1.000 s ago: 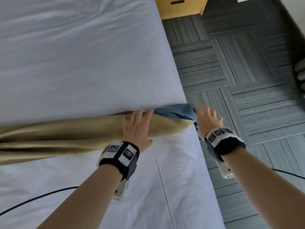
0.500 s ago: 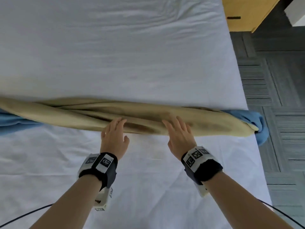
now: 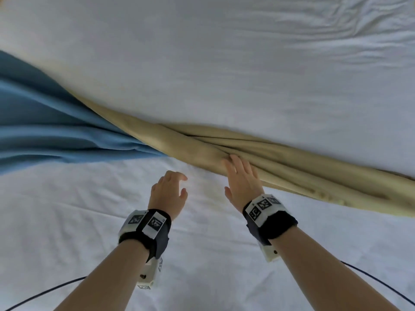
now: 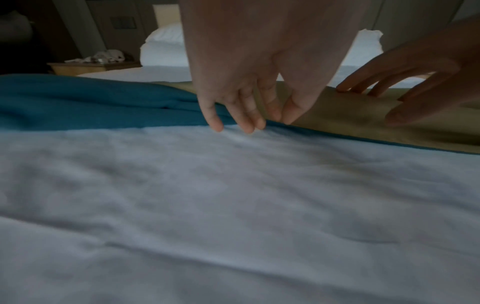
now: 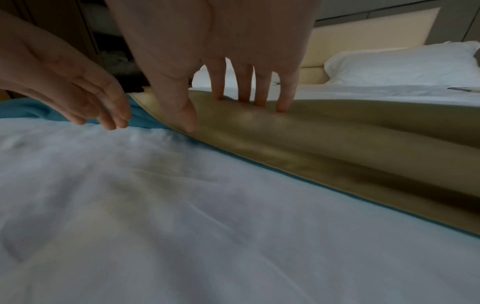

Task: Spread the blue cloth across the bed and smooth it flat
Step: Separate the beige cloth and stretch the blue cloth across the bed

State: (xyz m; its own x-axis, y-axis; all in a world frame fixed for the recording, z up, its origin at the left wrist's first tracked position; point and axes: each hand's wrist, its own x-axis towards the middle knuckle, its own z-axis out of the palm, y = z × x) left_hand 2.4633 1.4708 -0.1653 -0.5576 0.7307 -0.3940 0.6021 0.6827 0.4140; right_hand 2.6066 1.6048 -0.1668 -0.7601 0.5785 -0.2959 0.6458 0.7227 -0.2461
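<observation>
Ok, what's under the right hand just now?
The right hand rests its straight fingers on the twisted tan side of the blue cloth. Whatever lies beneath that roll is covered.

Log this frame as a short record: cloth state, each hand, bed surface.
cloth: blue cloth with a tan side, bunched in a twisted band across the bed, not yet spread
left hand: fingers loosely curled, holding nothing, over the white sheet near the cloth's edge
right hand: fingers straight, resting on the tan folds
bed surface: white sheet, lightly wrinkled
</observation>
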